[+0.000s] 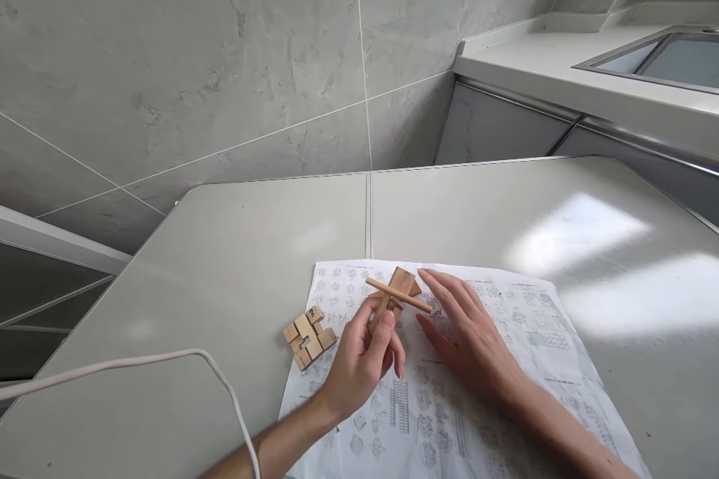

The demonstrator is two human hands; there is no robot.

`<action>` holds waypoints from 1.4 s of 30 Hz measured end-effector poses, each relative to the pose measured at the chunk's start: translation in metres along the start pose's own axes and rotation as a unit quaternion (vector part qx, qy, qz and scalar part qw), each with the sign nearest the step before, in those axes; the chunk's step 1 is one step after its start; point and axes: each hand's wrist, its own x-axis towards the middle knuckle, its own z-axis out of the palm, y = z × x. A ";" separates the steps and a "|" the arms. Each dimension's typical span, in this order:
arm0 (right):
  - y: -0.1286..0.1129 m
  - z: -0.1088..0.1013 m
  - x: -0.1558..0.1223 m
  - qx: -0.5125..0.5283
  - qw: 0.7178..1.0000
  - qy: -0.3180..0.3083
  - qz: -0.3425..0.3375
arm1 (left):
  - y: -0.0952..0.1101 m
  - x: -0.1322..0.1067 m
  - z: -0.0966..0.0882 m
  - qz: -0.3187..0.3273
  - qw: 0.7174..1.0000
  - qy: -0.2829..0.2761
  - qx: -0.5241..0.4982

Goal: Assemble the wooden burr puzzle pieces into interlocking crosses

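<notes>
Pinched between the thumb and fingers of my left hand (pixel 366 350) is a small assembly of wooden puzzle pieces (pixel 402 281), with a thin stick lying crosswise over a wider block. My right hand (pixel 463 322) is just right of the stick's end, fingers stretched and apart, holding nothing that I can see. Left of my left hand sits a group of notched wooden blocks (pixel 308 337), one marked with a 3. Under both hands spreads a printed instruction sheet (pixel 401 419) covered in small diagrams. My left fingers hide part of the held pieces.
The pale table (pixel 236 262) has a seam (pixel 368 217) running down its middle. A white cable (pixel 140 359) crosses the left front. Behind stands a grey tiled wall (pixel 252 52); a counter (pixel 522 67) with a sink is at the right.
</notes>
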 end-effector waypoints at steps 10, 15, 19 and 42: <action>-0.002 0.001 0.006 0.024 0.998 -0.047 -0.028 | 0.000 0.000 -0.004 -0.004 0.999 -0.013 -0.045; -0.002 0.001 0.005 0.045 0.997 -0.055 0.009 | -0.001 0.002 -0.008 0.016 0.996 -0.013 -0.086; -0.003 0.003 0.003 0.051 0.997 -0.051 0.032 | -0.003 0.006 -0.012 0.030 0.993 -0.007 -0.117; -0.014 -0.023 0.017 0.488 0.803 -0.037 0.341 | -0.002 0.015 -0.020 -0.030 0.957 -0.061 -0.280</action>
